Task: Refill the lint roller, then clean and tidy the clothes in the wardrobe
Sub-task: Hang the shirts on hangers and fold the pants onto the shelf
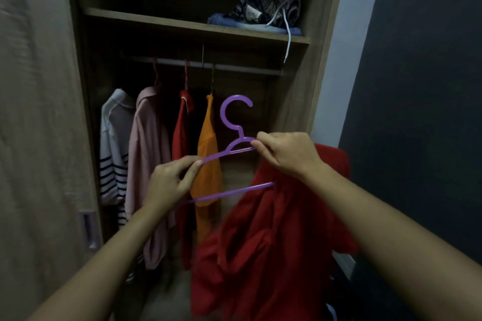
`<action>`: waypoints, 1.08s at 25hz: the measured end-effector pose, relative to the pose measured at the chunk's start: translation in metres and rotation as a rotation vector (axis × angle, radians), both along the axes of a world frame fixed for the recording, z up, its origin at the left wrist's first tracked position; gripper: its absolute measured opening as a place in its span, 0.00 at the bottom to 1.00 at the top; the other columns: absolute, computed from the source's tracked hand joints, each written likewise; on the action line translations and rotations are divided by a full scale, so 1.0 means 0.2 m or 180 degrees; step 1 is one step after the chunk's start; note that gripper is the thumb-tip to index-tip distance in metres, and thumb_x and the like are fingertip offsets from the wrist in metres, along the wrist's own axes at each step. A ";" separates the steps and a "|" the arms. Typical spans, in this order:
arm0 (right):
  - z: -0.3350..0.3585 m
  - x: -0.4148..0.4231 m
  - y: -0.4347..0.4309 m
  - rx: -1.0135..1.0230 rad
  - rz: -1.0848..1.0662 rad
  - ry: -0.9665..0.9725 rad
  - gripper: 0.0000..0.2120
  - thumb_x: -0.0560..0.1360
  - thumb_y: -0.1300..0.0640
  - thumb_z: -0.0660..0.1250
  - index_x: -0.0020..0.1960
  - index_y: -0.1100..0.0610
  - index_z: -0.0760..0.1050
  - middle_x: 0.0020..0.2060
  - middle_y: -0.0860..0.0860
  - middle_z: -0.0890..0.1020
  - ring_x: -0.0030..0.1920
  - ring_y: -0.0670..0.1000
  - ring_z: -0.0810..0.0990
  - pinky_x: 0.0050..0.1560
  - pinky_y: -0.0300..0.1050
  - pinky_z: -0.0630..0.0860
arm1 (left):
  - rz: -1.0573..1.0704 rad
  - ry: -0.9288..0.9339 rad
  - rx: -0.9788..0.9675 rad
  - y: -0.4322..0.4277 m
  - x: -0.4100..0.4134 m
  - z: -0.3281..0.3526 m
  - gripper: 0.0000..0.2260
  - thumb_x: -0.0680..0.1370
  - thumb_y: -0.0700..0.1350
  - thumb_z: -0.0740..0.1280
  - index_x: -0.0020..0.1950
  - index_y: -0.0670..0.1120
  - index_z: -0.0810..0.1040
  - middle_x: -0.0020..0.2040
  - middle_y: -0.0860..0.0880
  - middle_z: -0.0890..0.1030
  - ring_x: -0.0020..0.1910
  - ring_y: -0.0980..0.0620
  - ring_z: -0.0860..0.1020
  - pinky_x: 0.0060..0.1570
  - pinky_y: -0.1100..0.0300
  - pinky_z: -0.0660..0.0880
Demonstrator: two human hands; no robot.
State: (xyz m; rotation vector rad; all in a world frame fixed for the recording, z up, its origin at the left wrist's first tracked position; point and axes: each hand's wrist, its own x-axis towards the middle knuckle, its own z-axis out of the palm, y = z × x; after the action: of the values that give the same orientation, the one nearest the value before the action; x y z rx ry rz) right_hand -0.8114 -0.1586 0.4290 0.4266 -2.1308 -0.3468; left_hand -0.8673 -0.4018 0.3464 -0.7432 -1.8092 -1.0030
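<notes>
A purple plastic hanger (236, 122) is held up in front of the open wardrobe, hook upward. My left hand (170, 182) pinches its left shoulder arm. My right hand (285, 155) grips the hanger just right of the neck. A red garment (263, 247) hangs from the hanger's right side and drapes down under my right forearm. On the rail (208, 65) hang a white striped top (114, 146), a pink shirt (148, 164), a red piece (182, 138) and an orange piece (208, 154). No lint roller is in view.
A shelf (182, 25) above the rail carries folded jeans and a dark patterned bundle (263, 8) with a white cord dangling. The sliding wardrobe door (39, 138) stands at the left. A dark wall (417, 112) rises at the right.
</notes>
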 end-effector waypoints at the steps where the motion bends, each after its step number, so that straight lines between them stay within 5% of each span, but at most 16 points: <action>1: 0.01 0.00 0.00 -0.0007 -0.0003 0.0070 0.17 0.76 0.44 0.53 0.39 0.52 0.74 0.28 0.50 0.80 0.26 0.56 0.79 0.22 0.39 0.61 | 0.0413 0.0225 -0.0139 0.03 0.02 -0.02 0.17 0.78 0.55 0.59 0.54 0.46 0.81 0.49 0.56 0.83 0.46 0.54 0.80 0.44 0.58 0.72; 5: 0.03 -0.01 -0.02 -0.0008 0.0110 0.0212 0.17 0.77 0.44 0.53 0.39 0.53 0.73 0.29 0.50 0.80 0.26 0.56 0.80 0.22 0.38 0.61 | 0.0338 0.0406 -0.0383 0.27 0.24 -0.39 0.11 0.78 0.52 0.59 0.57 0.51 0.73 0.52 0.46 0.70 0.48 0.47 0.71 0.45 0.53 0.70; 10: 0.10 0.03 -0.02 -0.0052 0.0319 0.0400 0.17 0.78 0.44 0.53 0.40 0.53 0.72 0.30 0.50 0.81 0.29 0.55 0.81 0.23 0.40 0.61 | -0.0049 -0.0859 -0.1297 0.38 0.30 -0.63 0.18 0.70 0.56 0.62 0.60 0.61 0.71 0.61 0.47 0.70 0.56 0.50 0.71 0.46 0.52 0.74; 14: 0.09 0.05 0.02 -0.0204 0.0336 0.0400 0.16 0.78 0.44 0.54 0.40 0.53 0.72 0.29 0.50 0.80 0.29 0.56 0.80 0.25 0.39 0.60 | -0.1028 -0.1959 -0.1514 0.32 0.14 -0.55 0.17 0.74 0.53 0.65 0.63 0.61 0.71 0.65 0.52 0.70 0.62 0.55 0.72 0.62 0.62 0.69; 18: 0.04 0.06 0.12 -0.0168 0.0428 0.0075 0.14 0.78 0.43 0.52 0.42 0.52 0.68 0.32 0.52 0.79 0.32 0.58 0.80 0.24 0.43 0.68 | -0.1466 -0.3006 -0.1404 0.21 0.00 -0.54 0.33 0.72 0.33 0.68 0.74 0.47 0.60 0.65 0.50 0.73 0.59 0.56 0.74 0.52 0.78 0.68; 22: -0.15 0.10 0.36 0.0299 0.0221 -0.0067 0.20 0.80 0.42 0.44 0.42 0.52 0.68 0.31 0.54 0.76 0.23 0.59 0.77 0.18 0.45 0.71 | -0.1664 -0.3732 -0.0966 -0.05 -0.15 -0.48 0.27 0.70 0.26 0.65 0.68 0.41 0.69 0.48 0.61 0.82 0.38 0.62 0.76 0.37 0.71 0.72; 24: -0.28 0.13 0.44 0.0564 0.0003 -0.0154 0.17 0.80 0.43 0.47 0.42 0.52 0.66 0.29 0.52 0.75 0.20 0.57 0.76 0.15 0.41 0.68 | -0.1410 -0.3795 -0.1340 -0.13 -0.20 -0.39 0.28 0.68 0.31 0.66 0.68 0.42 0.70 0.59 0.47 0.80 0.46 0.57 0.78 0.44 0.64 0.74; 27: -0.42 0.11 0.36 0.0533 -0.0306 -0.0440 0.17 0.78 0.43 0.49 0.42 0.52 0.69 0.30 0.51 0.77 0.21 0.55 0.77 0.17 0.41 0.68 | -0.0018 -0.3010 -0.2430 -0.05 -0.19 -0.24 0.22 0.70 0.39 0.66 0.65 0.47 0.76 0.64 0.45 0.77 0.59 0.49 0.77 0.57 0.60 0.72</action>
State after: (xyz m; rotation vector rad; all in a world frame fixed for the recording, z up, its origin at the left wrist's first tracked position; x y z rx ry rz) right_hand -0.7898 -0.0872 0.3450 0.4563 -2.2707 -0.5683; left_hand -0.9046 -0.4123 0.2977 -0.7579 -3.1037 -0.6731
